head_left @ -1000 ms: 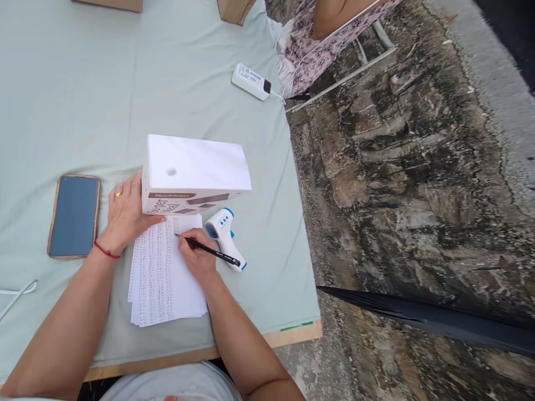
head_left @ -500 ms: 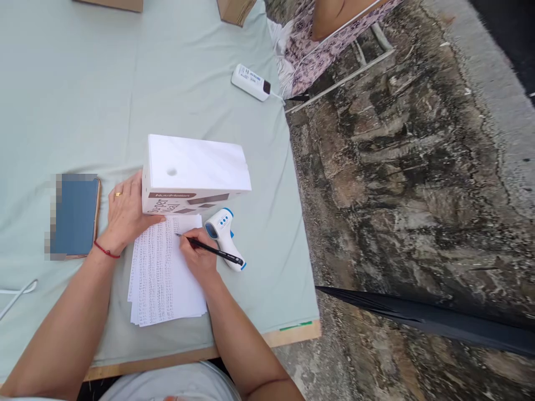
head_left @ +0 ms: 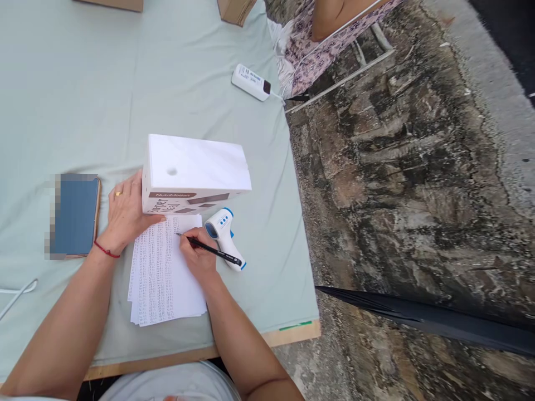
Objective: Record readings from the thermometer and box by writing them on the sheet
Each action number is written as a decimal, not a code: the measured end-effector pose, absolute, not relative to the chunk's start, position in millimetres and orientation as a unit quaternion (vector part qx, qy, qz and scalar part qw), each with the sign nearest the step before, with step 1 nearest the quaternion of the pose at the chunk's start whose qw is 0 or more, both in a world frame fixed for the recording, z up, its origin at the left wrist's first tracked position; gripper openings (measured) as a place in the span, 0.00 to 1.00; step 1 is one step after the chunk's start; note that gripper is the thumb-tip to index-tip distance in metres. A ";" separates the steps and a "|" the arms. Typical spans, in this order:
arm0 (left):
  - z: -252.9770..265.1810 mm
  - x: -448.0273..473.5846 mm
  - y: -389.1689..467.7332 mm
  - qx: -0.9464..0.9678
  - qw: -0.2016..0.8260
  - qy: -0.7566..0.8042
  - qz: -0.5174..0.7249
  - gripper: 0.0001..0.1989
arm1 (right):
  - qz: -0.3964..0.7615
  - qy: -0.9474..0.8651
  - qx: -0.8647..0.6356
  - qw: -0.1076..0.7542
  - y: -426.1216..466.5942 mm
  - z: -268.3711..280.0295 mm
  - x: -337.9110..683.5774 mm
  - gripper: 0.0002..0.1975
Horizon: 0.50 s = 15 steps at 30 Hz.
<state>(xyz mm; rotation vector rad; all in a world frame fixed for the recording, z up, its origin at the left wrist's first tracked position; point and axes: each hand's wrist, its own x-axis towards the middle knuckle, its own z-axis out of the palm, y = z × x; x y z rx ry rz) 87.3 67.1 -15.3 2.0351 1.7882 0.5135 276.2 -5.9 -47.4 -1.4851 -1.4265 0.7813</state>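
My right hand pinches a black pen, its tip on the written sheet. Beneath it lies a stack of white paper covered in columns of small handwriting, the right part of the top sheet blank. My left hand, with a ring and a red string bracelet, rests with fingers stretched out along the left side of a white box printed "NutriMotion"; its thumb lies on the paper's top edge. The box stands just beyond the paper. A white and blue infrared thermometer lies right beside my right hand.
Left of my left hand sits a dark blue phone, partly blurred out. A white corded device lies near the table's right edge. Cardboard boxes stand at the far side. A white cable lies at left. Another person's floral clothing shows beyond the edge.
The pen has shifted very slightly in my right hand. My left hand, the box and the paper keep their places.
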 end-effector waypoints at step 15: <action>-15.6 87.0 66.3 0.721 0.191 0.639 0.189 0.50 | 0.306 -0.562 -0.604 0.474 -6.8 -50.3 277.0 0.05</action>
